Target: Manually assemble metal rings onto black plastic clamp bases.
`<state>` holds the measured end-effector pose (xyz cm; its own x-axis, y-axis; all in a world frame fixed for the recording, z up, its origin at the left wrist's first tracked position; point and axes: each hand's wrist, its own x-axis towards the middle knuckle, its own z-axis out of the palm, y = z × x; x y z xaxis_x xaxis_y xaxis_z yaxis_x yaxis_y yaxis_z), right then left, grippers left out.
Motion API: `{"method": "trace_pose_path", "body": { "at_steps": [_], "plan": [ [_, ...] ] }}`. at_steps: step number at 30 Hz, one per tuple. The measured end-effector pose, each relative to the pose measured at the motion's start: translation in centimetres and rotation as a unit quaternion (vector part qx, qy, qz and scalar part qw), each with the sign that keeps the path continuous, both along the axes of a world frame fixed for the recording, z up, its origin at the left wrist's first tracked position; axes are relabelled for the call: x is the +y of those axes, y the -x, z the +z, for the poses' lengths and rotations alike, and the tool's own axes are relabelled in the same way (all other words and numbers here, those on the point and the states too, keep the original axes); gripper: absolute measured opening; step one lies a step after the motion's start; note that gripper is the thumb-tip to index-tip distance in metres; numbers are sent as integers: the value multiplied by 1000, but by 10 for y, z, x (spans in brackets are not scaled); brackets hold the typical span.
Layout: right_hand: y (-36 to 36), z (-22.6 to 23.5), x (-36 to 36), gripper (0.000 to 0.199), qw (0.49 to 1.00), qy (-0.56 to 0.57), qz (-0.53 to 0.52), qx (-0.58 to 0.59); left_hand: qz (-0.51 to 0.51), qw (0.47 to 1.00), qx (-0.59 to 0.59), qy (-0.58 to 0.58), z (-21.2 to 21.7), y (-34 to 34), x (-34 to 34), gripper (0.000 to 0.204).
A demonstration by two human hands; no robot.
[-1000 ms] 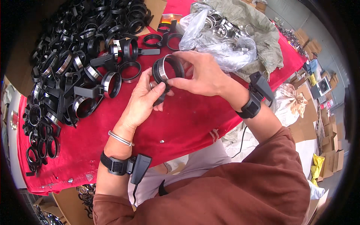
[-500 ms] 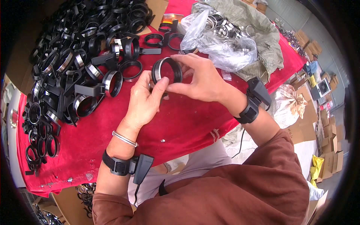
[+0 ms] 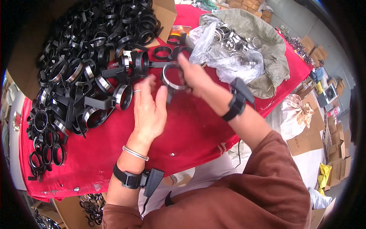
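A red cloth covered the table, with cardboard boxes and pale floor past its right edge. Over the cloth the left hand lay open, fingers spread loosely, holding nothing, just left of the ring. The right hand pinched a black clamp ring between thumb and fingers, raised above the cloth. Farther left spread a heap of black ring clamps. Beyond, a clear plastic bag of metal rings rested on a grey-green sack, with stacked boxes far behind.
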<state>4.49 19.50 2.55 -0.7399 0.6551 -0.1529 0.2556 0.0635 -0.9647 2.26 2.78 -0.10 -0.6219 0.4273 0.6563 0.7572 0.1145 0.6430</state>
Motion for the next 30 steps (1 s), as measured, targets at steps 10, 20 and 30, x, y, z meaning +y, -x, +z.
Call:
{"method": "trace_pose_path", "body": {
  "at_steps": [10,20,30],
  "plan": [
    [74,20,70,28,620,-759,200,-1,-221,943,-246,41,-19,2,7,38],
    [-43,-19,-32,17,962,11,141,235,-413,603,-658,-180,-32,28,7,76],
    [-60,3,115,20,876,-462,-93,104,-353,665,-625,-206,-12,9,2,17]
  ]
}}
